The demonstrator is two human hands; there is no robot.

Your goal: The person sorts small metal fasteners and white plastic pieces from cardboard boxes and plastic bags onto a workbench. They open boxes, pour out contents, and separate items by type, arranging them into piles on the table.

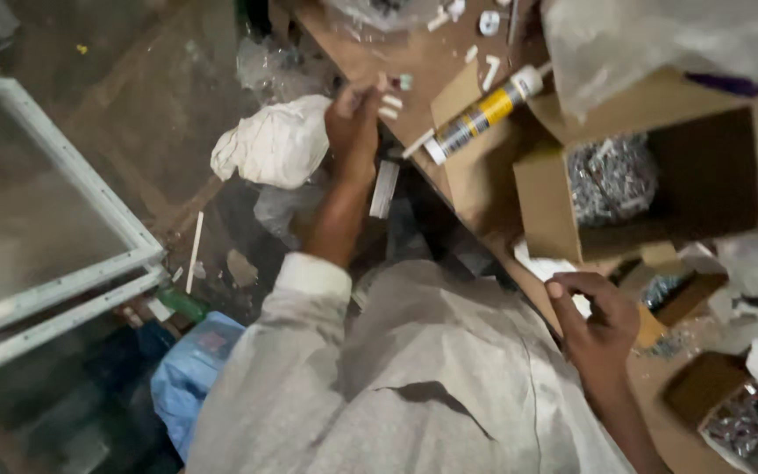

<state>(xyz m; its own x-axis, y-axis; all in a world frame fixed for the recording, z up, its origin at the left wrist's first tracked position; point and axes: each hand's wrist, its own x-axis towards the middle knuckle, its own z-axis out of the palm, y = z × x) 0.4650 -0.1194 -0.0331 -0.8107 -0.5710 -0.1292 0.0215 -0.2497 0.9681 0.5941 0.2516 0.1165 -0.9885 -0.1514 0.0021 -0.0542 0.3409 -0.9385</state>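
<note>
At the far left a white-framed glass panel leans over the floor, with a thin white stick lying beside its corner and a blue plastic bag lower down. A crumpled white cloth hangs just off the desk edge.

The left hand reaches up to that edge, fingers curled together around small white plastic pieces; whether it truly pinches one I cannot tell, as the fingers hide the contact. These pieces look light, stiff and smooth, so they would likely slip easily and are best nipped across their short sides with the fingertips.

Further right a sealant tube with a yellow band lies slanted on the desk, touching an open cardboard box that holds a bag of shiny metal screws. The screw bag seems heavy for its size and soft-sided.

The right hand rests on the desk below the box, fingers bent, thumb and forefinger closed near a white scrap; it appears to pinch something tiny. At the far right a smaller box of screws sits open.
</note>
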